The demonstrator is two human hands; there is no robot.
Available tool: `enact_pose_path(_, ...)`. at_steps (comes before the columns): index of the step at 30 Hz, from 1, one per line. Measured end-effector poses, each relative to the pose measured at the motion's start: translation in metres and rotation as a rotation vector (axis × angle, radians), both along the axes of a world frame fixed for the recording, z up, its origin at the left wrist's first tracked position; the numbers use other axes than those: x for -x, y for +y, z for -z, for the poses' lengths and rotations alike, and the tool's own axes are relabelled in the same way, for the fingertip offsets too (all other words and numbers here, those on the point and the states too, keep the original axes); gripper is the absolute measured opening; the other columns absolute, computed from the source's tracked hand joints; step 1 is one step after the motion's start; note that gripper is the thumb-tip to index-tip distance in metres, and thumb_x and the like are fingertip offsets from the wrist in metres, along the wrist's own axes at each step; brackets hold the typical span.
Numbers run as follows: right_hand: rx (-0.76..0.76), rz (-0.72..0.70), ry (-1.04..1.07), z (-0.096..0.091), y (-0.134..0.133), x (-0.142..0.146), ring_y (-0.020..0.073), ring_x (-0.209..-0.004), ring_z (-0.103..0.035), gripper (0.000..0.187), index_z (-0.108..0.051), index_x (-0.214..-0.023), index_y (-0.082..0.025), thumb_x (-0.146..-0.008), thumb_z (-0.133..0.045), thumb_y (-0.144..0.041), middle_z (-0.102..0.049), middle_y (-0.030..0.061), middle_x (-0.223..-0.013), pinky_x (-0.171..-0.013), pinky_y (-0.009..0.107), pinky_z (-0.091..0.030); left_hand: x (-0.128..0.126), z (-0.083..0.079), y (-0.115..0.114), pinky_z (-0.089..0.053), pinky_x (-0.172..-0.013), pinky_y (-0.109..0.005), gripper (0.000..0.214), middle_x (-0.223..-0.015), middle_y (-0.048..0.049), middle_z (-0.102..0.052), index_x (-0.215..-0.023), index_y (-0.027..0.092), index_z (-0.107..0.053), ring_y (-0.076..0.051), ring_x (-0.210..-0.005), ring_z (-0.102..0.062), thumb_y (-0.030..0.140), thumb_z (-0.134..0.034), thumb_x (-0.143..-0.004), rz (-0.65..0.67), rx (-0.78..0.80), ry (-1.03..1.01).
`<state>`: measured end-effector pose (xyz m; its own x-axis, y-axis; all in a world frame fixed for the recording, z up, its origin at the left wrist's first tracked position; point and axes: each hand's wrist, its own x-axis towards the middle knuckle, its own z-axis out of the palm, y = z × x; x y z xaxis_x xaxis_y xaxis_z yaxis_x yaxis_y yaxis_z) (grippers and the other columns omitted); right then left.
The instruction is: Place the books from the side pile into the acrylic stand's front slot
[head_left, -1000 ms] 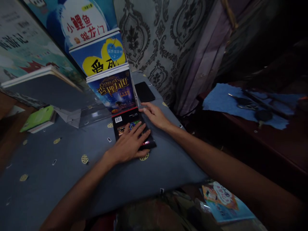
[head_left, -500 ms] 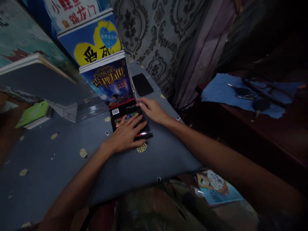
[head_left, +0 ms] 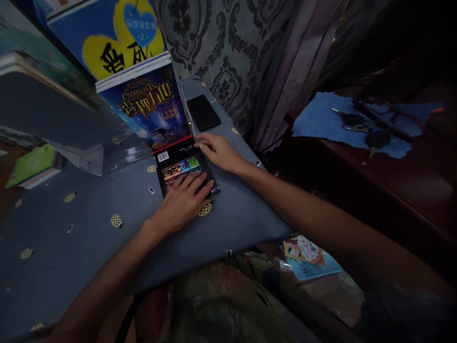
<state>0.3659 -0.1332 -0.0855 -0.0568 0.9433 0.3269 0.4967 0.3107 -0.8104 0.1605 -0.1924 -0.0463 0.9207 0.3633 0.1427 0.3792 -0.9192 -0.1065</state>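
A black book [head_left: 177,165] with a barcode and coloured pictures lies flat on the grey-blue table [head_left: 89,238]. My left hand [head_left: 183,202] rests on its near end, fingers flat on the cover. My right hand [head_left: 218,151] lies along its right edge, fingers stretched out toward the book's far corner. Just behind it a dark blue book [head_left: 150,107] with gold lettering leans upright, the front one of a row of standing books.
A blue and yellow book [head_left: 107,38] stands behind. A black phone [head_left: 203,113] lies near the patterned curtain [head_left: 228,52]. A clear stand [head_left: 103,159] and a green book [head_left: 30,164] sit left. A picture book [head_left: 309,257] lies below the table edge. A wooden surface with blue cloth [head_left: 335,124] is right.
The view has drifted so everything sits higher and further left. My left hand has slid back toward the book's near end, uncovering the coloured pictures. My right hand stays at the book's edge.
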Motion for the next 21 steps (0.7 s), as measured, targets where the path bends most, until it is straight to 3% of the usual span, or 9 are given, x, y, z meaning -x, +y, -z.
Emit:
enact_pose_path(9,-0.004,-0.012,-0.005,-0.002,-0.008,0.003,0.0244,-0.111,-0.068,0.027,-0.065,-0.121,-0.024,-0.097,-0.051,-0.024,-0.076,0.0056,-0.115,-0.1,0.042,-0.051,-0.004,0.005,-0.009,-0.054,-0.099,-0.043,0.032,-0.127,-0.0169,-0.069,-0.124,0.011,-0.065,-0.028,-0.119,-0.064,0.029,-0.048,-0.102,-0.036,-0.065,-0.066)
enact_pose_path(14,0.023,-0.028,0.053,-0.01,-0.038,0.004,0.022,-0.099,-0.071,0.027,-0.067,-0.118,-0.021,-0.099,-0.049,-0.027,-0.078,0.0047,-0.101,-0.093,0.039,-0.053,-0.005,0.008,-0.011,-0.054,-0.099,-0.04,0.031,-0.122,-0.0178,-0.072,-0.118,0.008,-0.068,-0.027,-0.118,-0.065,0.024,-0.047,-0.102,-0.028,-0.102,-0.096)
enact_pose_path(21,0.036,-0.033,0.198,-0.018,-0.074,-0.003,0.0195,-0.084,-0.073,0.036,-0.071,-0.11,-0.021,-0.101,-0.048,-0.047,-0.074,0.0023,-0.078,-0.083,0.034,-0.055,-0.002,0.008,-0.01,-0.055,-0.099,-0.04,0.029,-0.122,-0.0167,-0.072,-0.12,0.009,-0.067,-0.027,-0.118,-0.066,0.016,-0.048,-0.1,-0.031,-0.053,-0.102)
